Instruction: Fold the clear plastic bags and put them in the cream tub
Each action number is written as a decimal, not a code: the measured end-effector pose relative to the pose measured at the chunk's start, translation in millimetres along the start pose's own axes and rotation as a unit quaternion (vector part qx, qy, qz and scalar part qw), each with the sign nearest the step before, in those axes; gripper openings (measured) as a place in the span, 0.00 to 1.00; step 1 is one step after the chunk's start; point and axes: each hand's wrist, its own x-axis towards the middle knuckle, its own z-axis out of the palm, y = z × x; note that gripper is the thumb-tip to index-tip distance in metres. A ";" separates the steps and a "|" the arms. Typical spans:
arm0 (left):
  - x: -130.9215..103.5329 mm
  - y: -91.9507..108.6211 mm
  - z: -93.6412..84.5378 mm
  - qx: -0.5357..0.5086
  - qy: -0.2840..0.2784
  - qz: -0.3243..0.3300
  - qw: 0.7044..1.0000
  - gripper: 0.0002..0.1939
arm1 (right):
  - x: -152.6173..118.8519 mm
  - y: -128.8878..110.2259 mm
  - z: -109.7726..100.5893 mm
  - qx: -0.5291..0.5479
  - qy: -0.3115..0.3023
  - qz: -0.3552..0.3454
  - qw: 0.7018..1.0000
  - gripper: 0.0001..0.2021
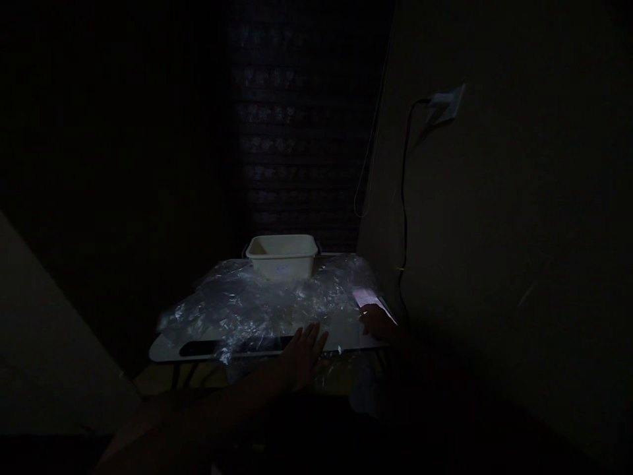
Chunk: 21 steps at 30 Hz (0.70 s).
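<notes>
My left hand [306, 349] lies at the near edge of a small low table, its fingers stretched out and spread over crumpled clear plastic sheeting [237, 297]. Nothing is held in it. At the table's right side, my right hand [378, 322] has bent fingers at the near end of a lit, phone-like screen [368, 298]. It appears to touch the screen without gripping it, though darkness hides part of the hand. A cream plastic tub [281, 264] stands upright at the back of the table, on or behind the sheeting.
The table [168, 349] has a pale top, a dark slot [202, 348] along its near edge and thin dark legs. On the right wall, a plug sits in a socket [445, 105], with a black cable [404, 198] hanging down. A dark blind [297, 132] covers the back.
</notes>
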 end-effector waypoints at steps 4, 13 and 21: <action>-0.4 -1.6 -1.5 -0.002 0.007 -0.001 1.000 0.27 | 2.2 -10.3 2.2 0.047 0.002 0.017 0.999 0.13; 7.5 -2.9 -1.1 -0.007 0.025 0.014 1.000 0.25 | 0.0 -10.6 -14.6 0.046 0.063 -0.084 0.993 0.15; 20.2 -2.4 2.9 0.000 0.064 0.038 0.997 0.24 | -0.8 -14.7 -5.3 0.067 0.025 -0.178 0.981 0.17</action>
